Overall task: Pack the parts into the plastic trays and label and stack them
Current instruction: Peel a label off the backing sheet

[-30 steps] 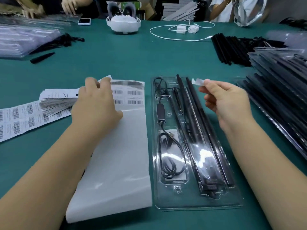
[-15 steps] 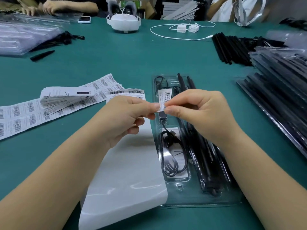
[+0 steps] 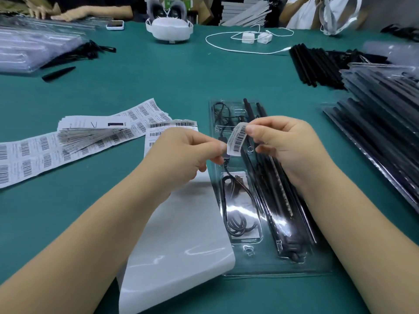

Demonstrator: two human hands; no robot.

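Head view
Left hand (image 3: 181, 155): fingers curled, thumb and forefinger pinching the lower left edge of the barcode label (image 3: 237, 139).
Right hand (image 3: 286, 146): fingers curled, thumb and forefinger pinching the label's upper right corner.
Barcode label: 1 small white sticker with black bars, tilted, held in the air between both hands above the upper part of the plastic tray (image 3: 267, 266).
Plastic tray: clear, long, lying flat on the green table (image 3: 172, 75) between the forearms, its long side pointing away from the person.
Tray contents, left side: black cable (image 3: 235, 220), coiled in the lower compartment and running up to a second loop at the far end.
Tray contents, right side: black rods (image 3: 281, 200) lying lengthwise, their far tips passing the tray's top edge.
Backing sheet (image 3: 179, 241): glossy white, just left of the tray, its right edge overlapping the tray's rim; a few barcode stickers at its far end.
Label sheets (image 3: 34, 157): fanned pile of printed barcode sheets, left of the backing sheet.
Packed trays (image 3: 385, 123): stack at the right edge of the table, well apart from the tray in work.
Loose rods (image 3: 317, 62): black heap beyond the stack, far right.
Clear trays, far left (image 3: 29, 48): another pile, blurred.
Far table edge: white headset (image 3: 169, 28), white charger cable (image 3: 247, 41), phone (image 3: 115, 24).
Other persons: hands and arms (image 3: 90, 13) resting on the far side.
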